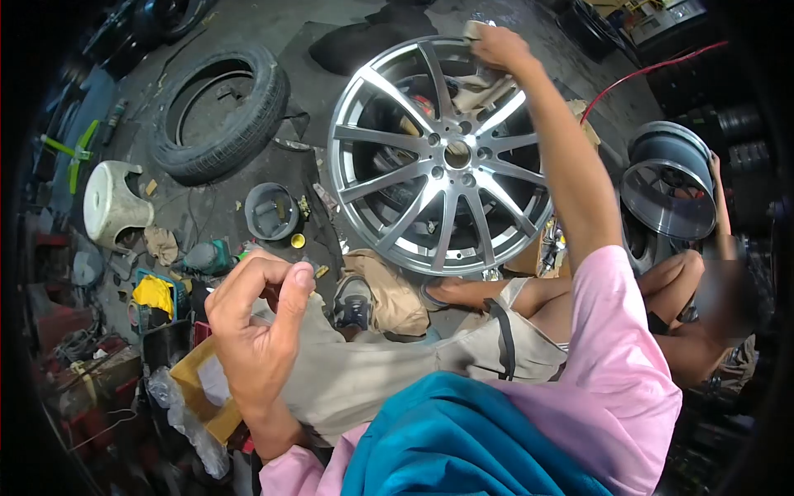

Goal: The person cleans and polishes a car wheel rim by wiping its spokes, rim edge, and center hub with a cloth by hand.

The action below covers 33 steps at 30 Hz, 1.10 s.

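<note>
A silver multi-spoke alloy wheel rim (pixel 457 155) stands tilted before me, bare of any tyre. At its upper right edge, my right hand (pixel 501 50) is closed on a small beige folded piece (pixel 474 31), cloth or sandpaper; I cannot tell which. That hand rests at the rim's outer lip. My left hand (pixel 263 318) is raised at the left, apart from the rim, with fingers curled and thumb bent against them. Whatever it may hold is hidden. Behind the spokes, a crumpled beige cloth (pixel 482 93) shows.
A tyre (pixel 219 116), a white stool (pixel 114 202) and a grey bucket (pixel 271 212) are on the left. Beside my left forearm sits a yellow box (pixel 198 384). On the right, another person (pixel 682 285) sits with a hand on a second wheel rim (pixel 670 182). A red hose (pixel 645 70) runs behind.
</note>
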Available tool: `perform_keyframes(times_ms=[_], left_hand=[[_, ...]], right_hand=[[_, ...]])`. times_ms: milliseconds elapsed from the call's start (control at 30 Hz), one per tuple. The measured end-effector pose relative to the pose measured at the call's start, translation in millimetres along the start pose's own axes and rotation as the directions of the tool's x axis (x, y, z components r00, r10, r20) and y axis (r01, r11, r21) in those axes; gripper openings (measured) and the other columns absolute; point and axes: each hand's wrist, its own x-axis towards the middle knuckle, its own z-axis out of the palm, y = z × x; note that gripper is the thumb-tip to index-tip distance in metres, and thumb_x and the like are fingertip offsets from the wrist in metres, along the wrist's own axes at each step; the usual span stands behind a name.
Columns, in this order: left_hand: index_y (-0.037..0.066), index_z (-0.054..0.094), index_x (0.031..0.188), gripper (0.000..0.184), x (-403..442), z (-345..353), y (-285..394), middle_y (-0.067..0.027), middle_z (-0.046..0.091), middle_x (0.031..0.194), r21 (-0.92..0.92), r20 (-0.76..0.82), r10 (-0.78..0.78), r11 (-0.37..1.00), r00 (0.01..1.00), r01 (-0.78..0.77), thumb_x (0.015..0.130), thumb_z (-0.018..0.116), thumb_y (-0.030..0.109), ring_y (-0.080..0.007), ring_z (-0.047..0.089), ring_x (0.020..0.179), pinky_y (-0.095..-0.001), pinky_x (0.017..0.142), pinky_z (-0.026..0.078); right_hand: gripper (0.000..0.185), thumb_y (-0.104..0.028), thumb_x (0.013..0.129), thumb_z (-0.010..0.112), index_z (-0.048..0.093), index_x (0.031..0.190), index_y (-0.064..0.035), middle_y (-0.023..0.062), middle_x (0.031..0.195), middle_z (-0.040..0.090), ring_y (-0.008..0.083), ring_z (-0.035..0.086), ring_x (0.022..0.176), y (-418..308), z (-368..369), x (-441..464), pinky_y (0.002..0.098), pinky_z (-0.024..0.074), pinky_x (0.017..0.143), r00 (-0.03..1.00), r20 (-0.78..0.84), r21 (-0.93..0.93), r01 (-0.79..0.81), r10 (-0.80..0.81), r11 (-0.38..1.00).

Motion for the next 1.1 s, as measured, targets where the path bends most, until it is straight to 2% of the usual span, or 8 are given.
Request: perform_keyframes(times_ms=[233, 267, 433, 600, 767, 833, 967, 1100], left_hand=[[-0.006, 0.063, 0.08, 0.015, -2, 5, 4, -0.0064, 0.06, 0.071, 0.005, 0.059, 0.067, 0.998, 0.996, -0.067, 0.089, 0.073, -0.002, -0.0095, 0.049, 0.059, -0.0253, 0.055, 0.036], [-0.005, 0.063, 0.08, 0.015, -3, 7, 7, -0.0061, 0.059, 0.07, 0.011, 0.072, 0.077, 0.997, 0.994, -0.078, 0.089, 0.074, -0.003, -0.0095, 0.049, 0.059, -0.0254, 0.055, 0.036], [-0.004, 0.064, 0.078, 0.018, -6, 15, 12, -0.0048, 0.058, 0.068, -0.011, 0.075, 0.085, 0.996, 0.994, -0.084, 0.089, 0.076, 0.002, -0.0102, 0.05, 0.057, -0.0265, 0.054, 0.036], [-0.003, 0.066, 0.079, 0.019, -6, 15, 12, -0.0051, 0.059, 0.067, -0.007, 0.103, 0.087, 0.996, 0.991, -0.087, 0.091, 0.077, 0.007, -0.0111, 0.052, 0.057, -0.0273, 0.054, 0.038], [-0.003, 0.066, 0.08, 0.019, -7, 13, 7, -0.0054, 0.06, 0.068, 0.012, 0.096, 0.089, 0.996, 0.991, -0.09, 0.091, 0.077, 0.007, -0.0111, 0.053, 0.057, -0.0275, 0.054, 0.039], [-0.004, 0.066, 0.08, 0.019, -7, 11, 6, -0.0055, 0.06, 0.068, 0.02, 0.09, 0.079, 0.997, 0.993, -0.081, 0.092, 0.077, 0.007, -0.011, 0.053, 0.057, -0.0275, 0.054, 0.039], [-0.004, 0.066, 0.081, 0.02, -8, 10, 4, -0.0062, 0.06, 0.068, 0.016, 0.106, 0.096, 0.995, 0.99, -0.099, 0.092, 0.076, 0.009, -0.011, 0.054, 0.058, -0.028, 0.054, 0.039], [-0.005, 0.066, 0.083, 0.017, -9, 6, 5, -0.005, 0.063, 0.072, 0.041, 0.149, 0.076, 0.996, 0.986, -0.083, 0.095, 0.073, 0.006, -0.0084, 0.054, 0.063, -0.0248, 0.059, 0.04]], right_hand=[[0.036, -0.031, 0.094, 0.056, 0.067, 0.113, -0.0025, 0.027, 0.116, 0.07, 0.048, 0.065, 0.112, 151, 10, -123, 0.0558, 0.0516, 0.093, 0.949, 0.271, -0.194, -0.108, 0.159, 0.975], [0.036, -0.029, 0.092, 0.057, 0.068, 0.112, -0.0013, 0.0285, 0.115, 0.07, 0.0473, 0.066, 0.112, 161, 14, -148, 0.0554, 0.0521, 0.094, 0.942, 0.331, -0.151, 0.001, 0.05, 0.989], [0.034, -0.022, 0.082, 0.06, 0.07, 0.103, 0.0024, 0.0308, 0.103, 0.072, 0.0479, 0.071, 0.099, 124, 35, -270, 0.056, 0.0568, 0.087, 0.761, 0.643, -0.219, 0.072, 0.088, 0.973], [0.029, -0.018, 0.082, 0.059, 0.07, 0.107, -0.0069, 0.0251, 0.1, 0.073, 0.0452, 0.069, 0.101, 58, 55, -342, 0.0538, 0.0541, 0.09, 0.661, 0.737, 0.112, 0.086, -0.141, 0.99], [0.025, -0.017, 0.081, 0.061, 0.068, 0.103, -0.0069, 0.0248, 0.093, 0.071, 0.0461, 0.069, 0.097, -12, 61, -361, 0.0562, 0.0533, 0.087, 0.626, 0.694, 0.264, 0.237, -0.355, 0.935], [0.028, -0.017, 0.08, 0.063, 0.067, 0.106, -0.0073, 0.0236, 0.089, 0.071, 0.0457, 0.069, 0.092, -38, 63, -360, 0.0575, 0.053, 0.083, 0.574, 0.548, 0.478, 0.382, -0.608, 0.791], [0.03, -0.017, 0.079, 0.065, 0.067, 0.108, -0.0089, 0.0214, 0.086, 0.071, 0.0441, 0.07, 0.084, -95, 67, -349, 0.0564, 0.0538, 0.076, 0.493, 0.562, 0.442, 0.499, -0.664, 0.745], [0.04, -0.016, 0.08, 0.066, 0.065, 0.119, -0.008, 0.018, 0.083, 0.072, 0.0422, 0.07, 0.077, -140, 70, -331, 0.0535, 0.0538, 0.067, 0.51, 0.337, 0.522, 0.598, -0.792, 0.608]])
